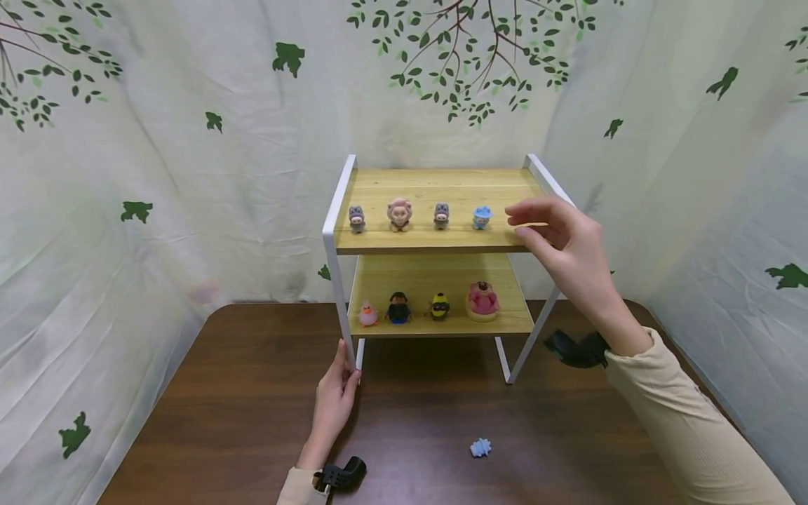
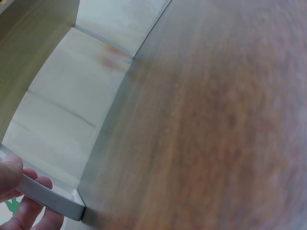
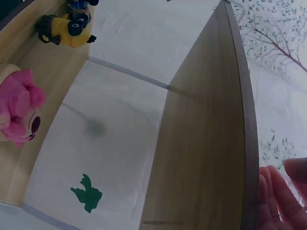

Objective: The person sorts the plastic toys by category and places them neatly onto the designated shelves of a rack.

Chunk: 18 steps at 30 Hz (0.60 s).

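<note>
My left hand [image 1: 334, 401] grips the white metal leg of a two-tier shelf [image 1: 442, 250] at its lower left. In the left wrist view, thumb and fingers [image 2: 10, 173] lie on either side of that leg [image 2: 52, 198]. Over the right end of the top board, my right hand [image 1: 564, 245] has thumb and fingers apart, with nothing seen between them. Closest to its fingertips stands a small blue-hatted figurine [image 1: 482, 217]. Left of it on the top board are a grey figurine [image 1: 441, 216], a pink fluffy figurine [image 1: 400, 214] and another grey figurine [image 1: 356, 219].
The lower board carries a pink duck-like figure [image 1: 367, 314], a dark-clothed figure [image 1: 398, 308], a yellow-and-black figure [image 1: 440, 306] and a pink bear [image 1: 482, 302]. A small light-blue piece [image 1: 480, 447] lies on the brown table [image 1: 252, 421]. Leaf-print curtains [image 1: 189, 231] surround the table.
</note>
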Each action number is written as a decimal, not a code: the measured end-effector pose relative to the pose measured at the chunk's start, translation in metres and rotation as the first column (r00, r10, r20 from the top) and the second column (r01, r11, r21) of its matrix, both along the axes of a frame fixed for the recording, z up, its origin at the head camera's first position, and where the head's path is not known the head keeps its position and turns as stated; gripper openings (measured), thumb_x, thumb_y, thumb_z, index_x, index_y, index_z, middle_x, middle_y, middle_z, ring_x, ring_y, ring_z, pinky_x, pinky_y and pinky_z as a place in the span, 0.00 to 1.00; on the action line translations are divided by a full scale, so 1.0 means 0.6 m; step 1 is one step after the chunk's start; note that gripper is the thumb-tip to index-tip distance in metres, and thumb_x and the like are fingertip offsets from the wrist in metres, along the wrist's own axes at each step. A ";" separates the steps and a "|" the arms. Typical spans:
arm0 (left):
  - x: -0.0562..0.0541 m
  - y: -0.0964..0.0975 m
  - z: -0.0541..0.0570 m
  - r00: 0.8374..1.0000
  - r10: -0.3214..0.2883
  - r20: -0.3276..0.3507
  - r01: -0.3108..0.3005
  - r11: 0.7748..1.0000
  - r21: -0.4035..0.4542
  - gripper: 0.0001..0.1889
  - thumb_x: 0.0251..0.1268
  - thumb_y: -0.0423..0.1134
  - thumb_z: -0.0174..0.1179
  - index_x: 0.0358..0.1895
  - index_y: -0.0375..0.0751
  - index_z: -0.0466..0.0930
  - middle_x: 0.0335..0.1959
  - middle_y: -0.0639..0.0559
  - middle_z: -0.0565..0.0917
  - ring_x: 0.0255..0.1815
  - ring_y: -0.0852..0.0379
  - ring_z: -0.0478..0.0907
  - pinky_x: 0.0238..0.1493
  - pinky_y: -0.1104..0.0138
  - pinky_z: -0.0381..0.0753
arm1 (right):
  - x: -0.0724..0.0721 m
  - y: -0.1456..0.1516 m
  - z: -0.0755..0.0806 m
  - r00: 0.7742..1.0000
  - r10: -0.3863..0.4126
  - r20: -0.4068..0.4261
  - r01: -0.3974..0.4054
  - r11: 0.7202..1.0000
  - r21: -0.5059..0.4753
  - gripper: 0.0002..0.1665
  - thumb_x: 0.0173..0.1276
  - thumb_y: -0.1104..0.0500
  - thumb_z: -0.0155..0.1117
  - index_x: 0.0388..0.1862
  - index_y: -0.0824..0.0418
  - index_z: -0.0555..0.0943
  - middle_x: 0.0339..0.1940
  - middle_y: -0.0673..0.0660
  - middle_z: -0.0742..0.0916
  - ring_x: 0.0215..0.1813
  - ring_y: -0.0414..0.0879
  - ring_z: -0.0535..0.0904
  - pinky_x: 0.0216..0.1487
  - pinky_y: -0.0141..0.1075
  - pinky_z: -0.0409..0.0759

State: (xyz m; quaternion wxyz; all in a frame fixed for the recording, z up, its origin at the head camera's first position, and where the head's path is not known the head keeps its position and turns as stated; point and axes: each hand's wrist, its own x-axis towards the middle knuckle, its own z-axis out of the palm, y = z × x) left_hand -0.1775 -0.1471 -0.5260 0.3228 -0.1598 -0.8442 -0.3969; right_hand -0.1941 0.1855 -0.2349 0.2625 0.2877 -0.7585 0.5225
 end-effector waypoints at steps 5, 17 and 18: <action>0.000 0.000 0.000 1.000 0.000 0.001 0.000 1.000 0.005 0.51 0.55 0.20 0.63 0.77 0.54 0.43 0.26 0.52 0.71 0.24 0.61 0.64 0.25 0.67 0.68 | 0.008 0.005 -0.007 0.998 0.060 -0.030 -0.061 0.997 -0.037 0.13 0.63 0.77 0.59 0.47 0.74 0.78 0.44 0.63 0.84 0.45 0.47 0.81 0.46 0.30 0.78; 0.001 0.000 0.001 1.000 -0.001 -0.007 0.001 1.000 0.000 0.50 0.55 0.21 0.63 0.76 0.51 0.44 0.26 0.52 0.70 0.25 0.61 0.63 0.25 0.67 0.67 | 0.023 0.013 -0.030 0.994 0.102 -0.029 -0.103 0.994 -0.030 0.13 0.62 0.78 0.60 0.47 0.74 0.79 0.42 0.63 0.84 0.43 0.46 0.81 0.46 0.30 0.78; 0.001 0.000 0.001 1.000 -0.002 -0.005 0.002 1.000 0.000 0.50 0.56 0.21 0.63 0.76 0.50 0.44 0.26 0.52 0.70 0.25 0.61 0.63 0.25 0.68 0.67 | 0.024 0.014 -0.032 0.993 0.111 -0.030 -0.112 0.993 -0.035 0.13 0.62 0.78 0.60 0.47 0.75 0.79 0.42 0.64 0.84 0.43 0.46 0.82 0.46 0.30 0.78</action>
